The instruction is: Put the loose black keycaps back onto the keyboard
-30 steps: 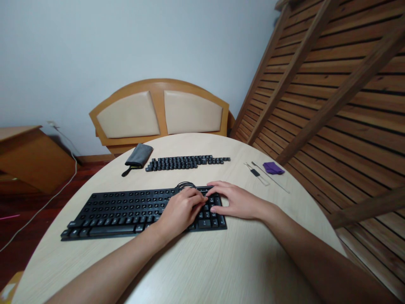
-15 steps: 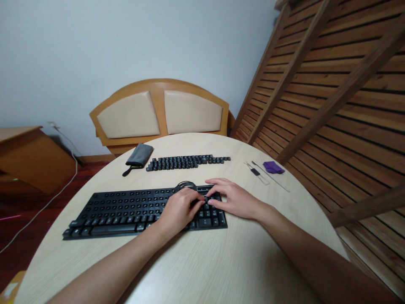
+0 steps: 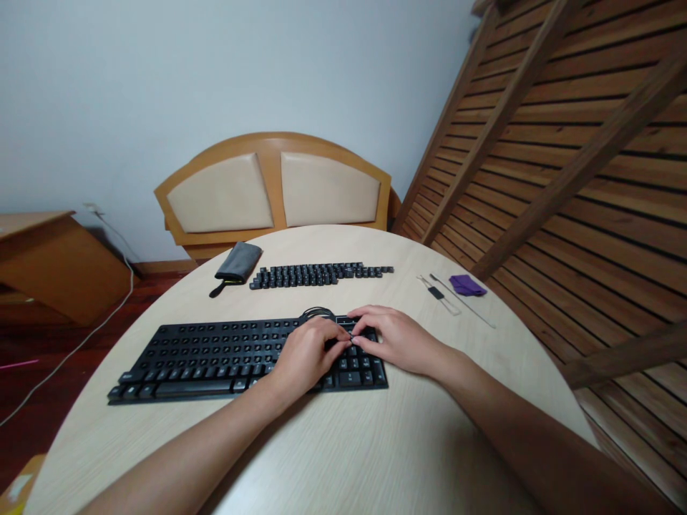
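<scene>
A black keyboard point(image 3: 207, 357) lies on the round table, its middle rows bare of caps and its bottom rows and number pad carrying caps. Over the upper part of the number pad, my left hand point(image 3: 311, 350) pinches a small dark keycap between thumb and forefinger; the fingers mostly hide it. My right hand point(image 3: 394, 340) meets it from the other side, thumb and forefinger closed on the same keycap. Behind the keyboard, loose keycaps point(image 3: 305, 275) stand in several close rows. A coiled black cable point(image 3: 316, 312) sits at the keyboard's back edge.
A grey pouch point(image 3: 239, 262) lies at the back left of the table point(image 3: 343, 450). Towards the right are a wire keycap puller point(image 3: 436, 292), a thin metal rod point(image 3: 464, 302) and a folded purple cloth point(image 3: 467, 285). A slatted wooden panel point(image 3: 563, 179) leans beyond the right edge.
The thumb and forefinger of my right hand have drawn together onto the keycap at my left fingertips. My left hand stays nearly in place, and the view has shifted slightly.
</scene>
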Demonstrator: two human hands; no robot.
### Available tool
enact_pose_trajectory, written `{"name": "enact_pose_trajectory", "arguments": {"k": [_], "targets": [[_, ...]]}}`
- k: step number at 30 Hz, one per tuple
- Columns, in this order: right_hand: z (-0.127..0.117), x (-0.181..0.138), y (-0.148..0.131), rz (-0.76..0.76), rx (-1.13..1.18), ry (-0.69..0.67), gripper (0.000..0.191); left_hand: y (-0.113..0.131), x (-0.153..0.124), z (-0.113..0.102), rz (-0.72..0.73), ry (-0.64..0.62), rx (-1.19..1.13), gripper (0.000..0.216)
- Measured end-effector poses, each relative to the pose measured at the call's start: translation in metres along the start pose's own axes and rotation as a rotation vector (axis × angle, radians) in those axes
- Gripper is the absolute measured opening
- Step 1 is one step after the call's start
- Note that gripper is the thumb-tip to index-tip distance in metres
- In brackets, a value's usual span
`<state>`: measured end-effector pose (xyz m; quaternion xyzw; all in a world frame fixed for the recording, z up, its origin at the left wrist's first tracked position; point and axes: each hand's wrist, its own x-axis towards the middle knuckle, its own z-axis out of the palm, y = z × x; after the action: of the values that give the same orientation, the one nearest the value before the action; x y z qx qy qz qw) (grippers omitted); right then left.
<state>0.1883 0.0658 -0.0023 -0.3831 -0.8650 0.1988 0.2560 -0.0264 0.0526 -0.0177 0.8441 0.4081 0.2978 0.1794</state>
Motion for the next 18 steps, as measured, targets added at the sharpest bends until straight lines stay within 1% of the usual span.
{"name": "enact_pose_trajectory", "arguments": {"k": [5,13,18], "targets": [[0.001,0.000,-0.005,-0.005,-0.072,-0.011,0.005,-0.002,0.000,0.001,0.021,-0.015,0.012,0.009],[0.003,0.001,-0.014,0.000,-0.165,-0.030,0.006,0.003,0.002,-0.003,-0.003,-0.047,0.038,0.009],[0.006,0.002,-0.016,-0.017,-0.239,-0.053,0.006,0.001,0.001,-0.002,0.012,-0.043,0.062,0.010]]}}
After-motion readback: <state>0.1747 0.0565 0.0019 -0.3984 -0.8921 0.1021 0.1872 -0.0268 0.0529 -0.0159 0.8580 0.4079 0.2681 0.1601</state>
